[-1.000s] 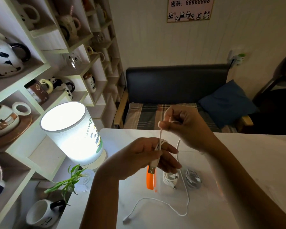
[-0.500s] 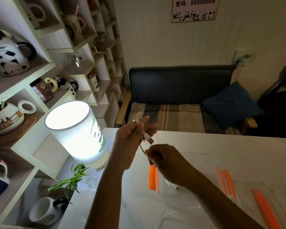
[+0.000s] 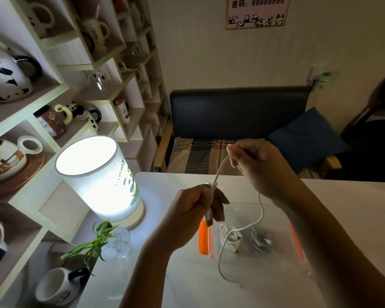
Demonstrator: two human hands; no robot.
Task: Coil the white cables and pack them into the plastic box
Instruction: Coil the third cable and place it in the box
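White cable (image 3: 261, 210) mid-coil: left hand (image 3: 196, 210) pinches the USB plug end, right hand (image 3: 257, 167) at 1 o'clock grips the run. Tail trails over the table (image 3: 342, 207). Two coiled cables (image 3: 245, 237) already inside plastic box (image 3: 203, 238); this one left.

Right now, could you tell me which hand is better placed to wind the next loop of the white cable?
The right hand, probably. It pinches the free run of the white cable raised above the table, while the left hand is occupied, its grip anchoring the started coil with the USB plug hanging below.
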